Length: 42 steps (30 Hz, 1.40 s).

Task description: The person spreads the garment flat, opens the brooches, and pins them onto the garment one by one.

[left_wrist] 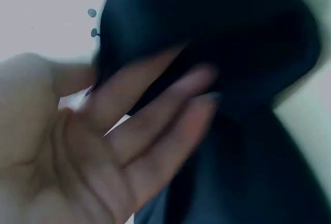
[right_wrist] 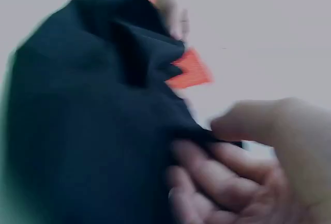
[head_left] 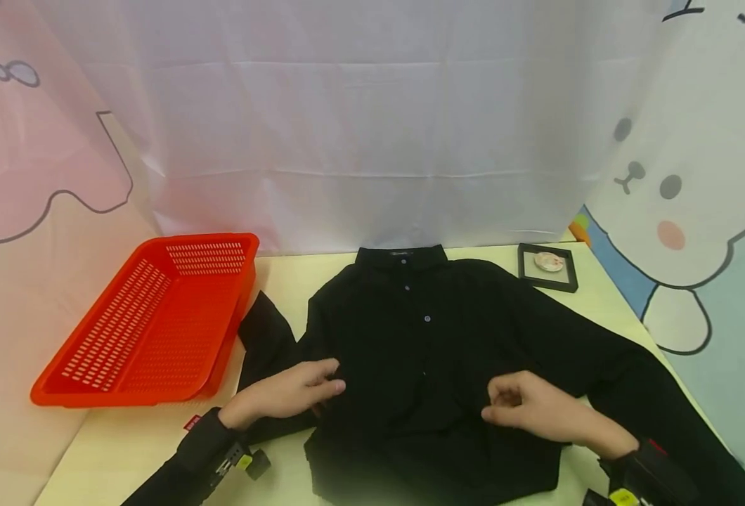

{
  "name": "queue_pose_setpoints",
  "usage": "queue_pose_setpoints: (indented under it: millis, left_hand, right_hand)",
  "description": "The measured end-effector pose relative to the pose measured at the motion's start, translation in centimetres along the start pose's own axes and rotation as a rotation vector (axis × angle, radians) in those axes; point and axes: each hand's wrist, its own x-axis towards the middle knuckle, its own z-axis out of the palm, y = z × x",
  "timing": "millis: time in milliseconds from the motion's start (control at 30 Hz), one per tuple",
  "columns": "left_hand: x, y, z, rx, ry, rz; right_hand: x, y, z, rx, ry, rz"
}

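Black button-up shirt [head_left: 436, 351] lies spread face-up across the table's [head_left: 126, 450] middle, left hand [head_left: 287, 393] resting on its left side with fingers straight, right hand [head_left: 537, 407] pinching a fold of cloth near the hem, orange basket [head_left: 151, 320] far left.

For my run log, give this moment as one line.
left hand: flat on black shirt | right hand: pinching shirt fabric | orange basket: left of shirt

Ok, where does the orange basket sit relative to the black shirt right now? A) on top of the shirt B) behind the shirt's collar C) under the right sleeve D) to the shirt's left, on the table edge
D: the orange basket sits left of the black shirt, apart from it.
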Motion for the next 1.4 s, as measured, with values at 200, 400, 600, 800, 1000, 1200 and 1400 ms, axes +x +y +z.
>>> queue_pose_setpoints:
  millis: [200,400,600,800,1000,1200,1400]
  left_hand:
    - [-0.2,0.7,-2.2,-0.301,0.478,-0.035]
    - [-0.2,0.4,-1.5,-0.163,0.425,-0.127]
    - [-0.8,-0.3,-1.7,0.312,0.242,-0.059]
    - [-3.4,1.3,-5.2,0.148,0.087,-0.029]
    - [-4.3,2.9,-6.2,0.088,0.184,-0.228]
    - [-4.0,1.5,-5.2,0.183,0.153,-0.284]
    - [-3.7,0.7,-3.6,0.37,0.036,-0.308]
  right_hand:
    - [-1.2,-2.2,-3.8,0.232,0.499,0.035]
    - [-1.9,-1.6,-5.0,0.185,0.575,0.133]
    - [-2.2,-0.5,-5.6,-0.035,0.39,0.169]
    - [-3.0,0.2,-8.8,0.074,-0.18,-0.119]
    - [-3.5,0.3,-10.7,0.035,-0.016,-0.096]
    - [-3.0,0.8,-9.6,-0.237,0.005,0.009]
    - [-3.0,0.7,-9.0,-0.356,0.084,0.042]
